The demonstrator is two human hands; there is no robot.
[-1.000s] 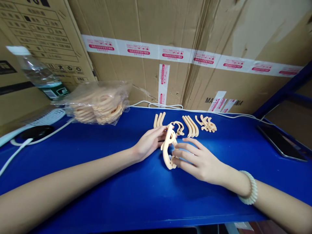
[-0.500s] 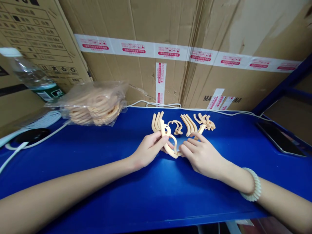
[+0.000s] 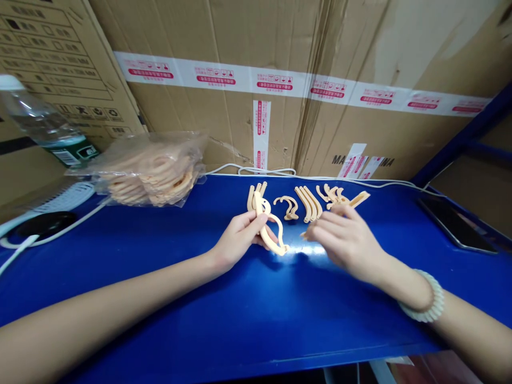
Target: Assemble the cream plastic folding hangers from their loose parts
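Observation:
My left hand (image 3: pixel 236 237) is closed on a beige plastic clothes hanger part (image 3: pixel 280 229), which has a curved frame and a small loop at its upper end. To its right, my right hand (image 3: pixel 352 242) is closed around a beige hanger arm (image 3: pixel 360 199). That arm sticks out past the knuckles, and a small tip shows by the fingertips; the middle is hidden in the hand. The two held pieces are apart. Behind the hands lie curved arms (image 3: pixel 250 197), hooks (image 3: pixel 294 208), several longer arms (image 3: pixel 308 204) and a pile of small curved pieces (image 3: pixel 333 194).
A clear bag of beige parts (image 3: pixel 156 170) lies at the back left, near a water bottle (image 3: pixel 52 125) and a black round object (image 3: pixel 50 224). A phone (image 3: pixel 456 226) lies at the right. Cardboard boxes (image 3: pixel 224 122) and a white cable (image 3: pixel 340 179) line the blue table's (image 3: pixel 240 330) back.
My right hand has moved right with the hanger arm, away from the part in my left hand. The arm's end has separated from that part. My left hand has shifted slightly left.

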